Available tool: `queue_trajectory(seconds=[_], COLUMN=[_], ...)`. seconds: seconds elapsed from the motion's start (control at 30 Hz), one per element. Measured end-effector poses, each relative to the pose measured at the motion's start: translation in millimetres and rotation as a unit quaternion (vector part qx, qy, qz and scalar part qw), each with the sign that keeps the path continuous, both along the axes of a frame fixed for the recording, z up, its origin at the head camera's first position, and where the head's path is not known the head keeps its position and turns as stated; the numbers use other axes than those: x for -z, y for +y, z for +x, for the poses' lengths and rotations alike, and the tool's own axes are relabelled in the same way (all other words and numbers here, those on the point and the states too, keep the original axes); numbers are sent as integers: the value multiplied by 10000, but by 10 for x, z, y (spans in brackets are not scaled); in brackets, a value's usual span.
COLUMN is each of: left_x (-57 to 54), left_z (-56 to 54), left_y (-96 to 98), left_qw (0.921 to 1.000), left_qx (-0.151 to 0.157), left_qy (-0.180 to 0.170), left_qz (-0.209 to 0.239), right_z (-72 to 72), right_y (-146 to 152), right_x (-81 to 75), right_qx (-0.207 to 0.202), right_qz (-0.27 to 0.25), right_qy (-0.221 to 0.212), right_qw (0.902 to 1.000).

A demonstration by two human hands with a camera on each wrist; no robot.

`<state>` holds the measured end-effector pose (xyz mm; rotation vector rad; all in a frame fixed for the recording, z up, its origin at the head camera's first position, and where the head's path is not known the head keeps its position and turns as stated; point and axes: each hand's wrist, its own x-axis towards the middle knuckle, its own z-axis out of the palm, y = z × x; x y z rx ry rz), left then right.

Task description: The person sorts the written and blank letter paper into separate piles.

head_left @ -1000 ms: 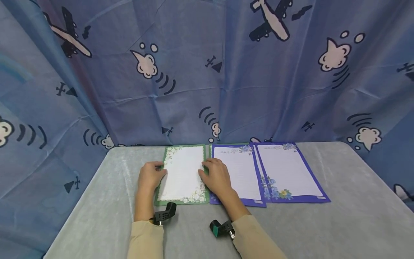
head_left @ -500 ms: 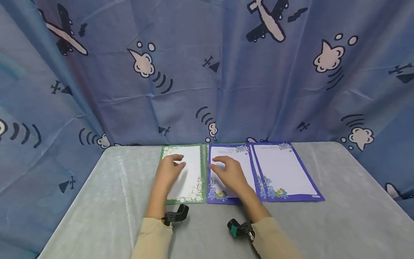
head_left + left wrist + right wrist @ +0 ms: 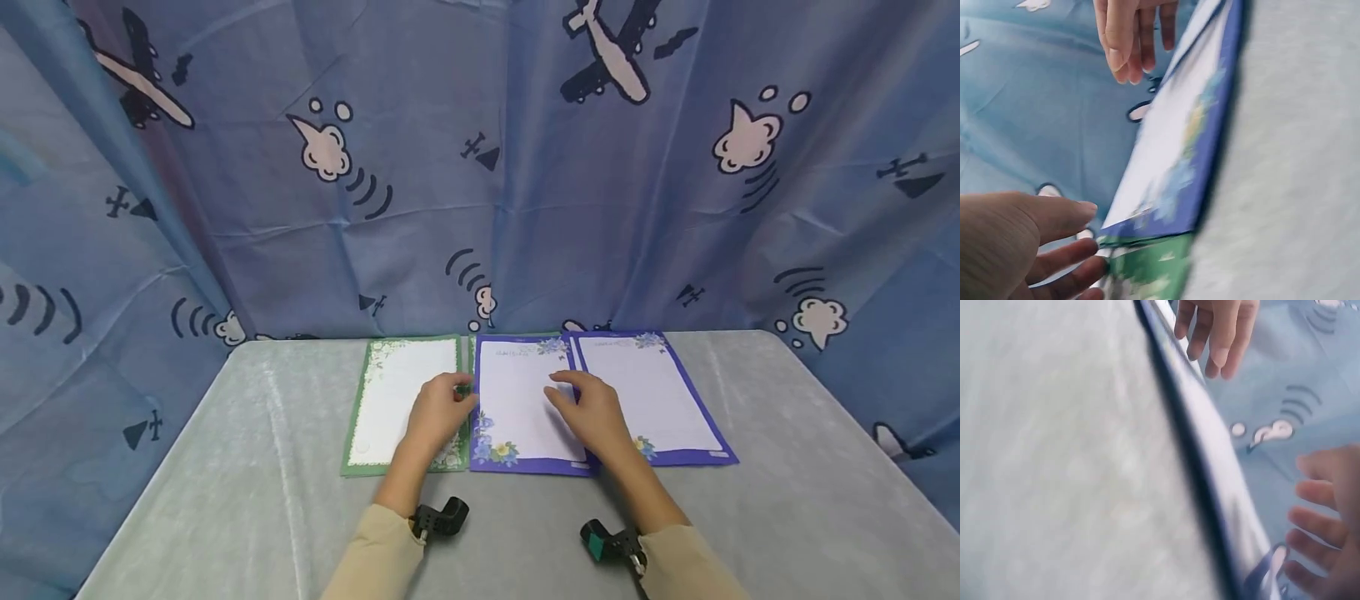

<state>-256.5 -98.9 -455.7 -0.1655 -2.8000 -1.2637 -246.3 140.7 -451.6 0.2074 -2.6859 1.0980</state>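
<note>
Three flower-bordered sheets of paper lie side by side in the head view. The green-bordered sheet is at the left, a purple-bordered sheet in the middle, and another purple-bordered sheet at the right, its left edge meeting the middle one. My left hand hovers where the green and middle sheets meet, fingers loosely bent with nothing between them. My right hand is over the seam of the two purple sheets, thumb and fingers apart and holding nothing. Both hands show relaxed, spread fingers in the wrist views.
The sheets lie on a table with a pale grey cloth. Behind it hangs a blue curtain printed with airplanes and clouds. A green edge shows behind the middle sheet's top. Each wrist wears a small black camera.
Both hands have left the green sheet's side edges and moved right. The left hand crossed over the green sheet; the right hand passed over the middle purple sheet. The view shifted slightly.
</note>
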Motion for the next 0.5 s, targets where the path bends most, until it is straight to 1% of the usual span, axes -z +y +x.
queue_trajectory(seconds=[0.07,0.13,0.27,0.37,0.5], left_x=[41,82,145,174,194], left_z=[3,4,1,-2,-5], left_y=[55,92,113,109,112], left_qw=[9999,9997,9985,9980,9976], left_qx=[37,-11,-301,-353,-275], left_qy=[85,186,387,469,543], left_qz=[-69,-143,-227,-249,-340], right_z=[-8,-25,-69,-83,-82], right_y=[65,105,126,128,134], right_x=[65,136,252,305,339], right_qx=[201,380,604,681,658], right_qz=[17,51,177,370,740], right_qy=[142,240,278,292,360], right_qw=[9997,9990,9976,9966,9944])
